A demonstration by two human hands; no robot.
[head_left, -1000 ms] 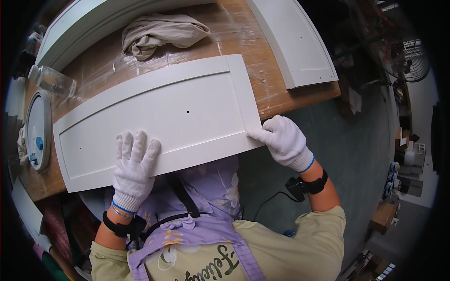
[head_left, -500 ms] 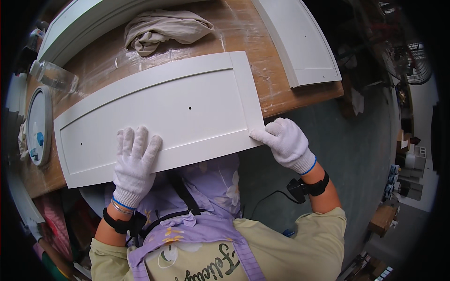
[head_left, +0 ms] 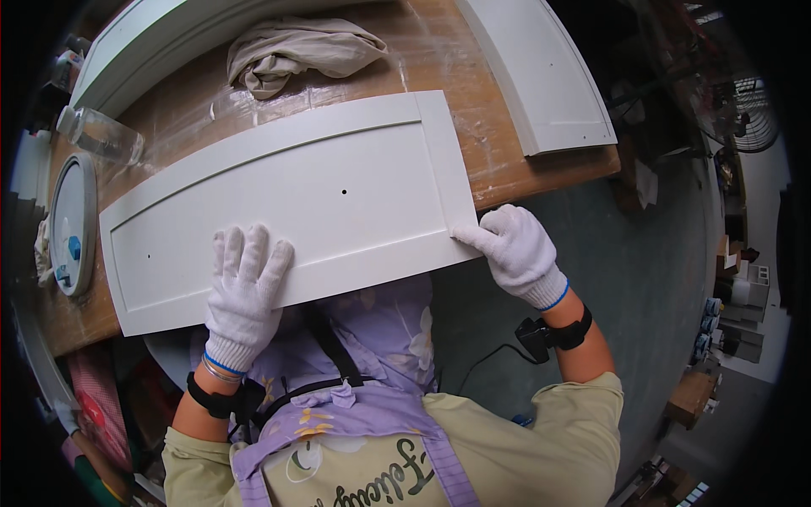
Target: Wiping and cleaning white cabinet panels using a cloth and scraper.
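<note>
Panel [head_left: 287, 203] and hands sit much as they did a second ago; I see only a slight shift of the white door panel toward the bench's near edge, and my right hand [head_left: 515, 253] has crept a little lower along its right corner. The panel lies flat on the wooden bench [head_left: 507, 169], its long near side overhanging the near edge above my apron. My left hand [head_left: 245, 291], in a white knit glove, lies flat on the panel's near rail with the fingers [head_left: 253, 249] spread wide, pressing rather than gripping. My right hand, gloved too, pinches the panel's near right corner, fingers closed on its edge.

At the far left corner a clear plastic bottle [head_left: 101, 135] lies on its side; I cannot tell what is in it. A round white lid or dish [head_left: 72, 220] at the left edge carries a small blue piece. A crumpled beige cloth [head_left: 296, 51] rests at the far edge, and another white panel [head_left: 549, 76] lies along the right edge.
</note>
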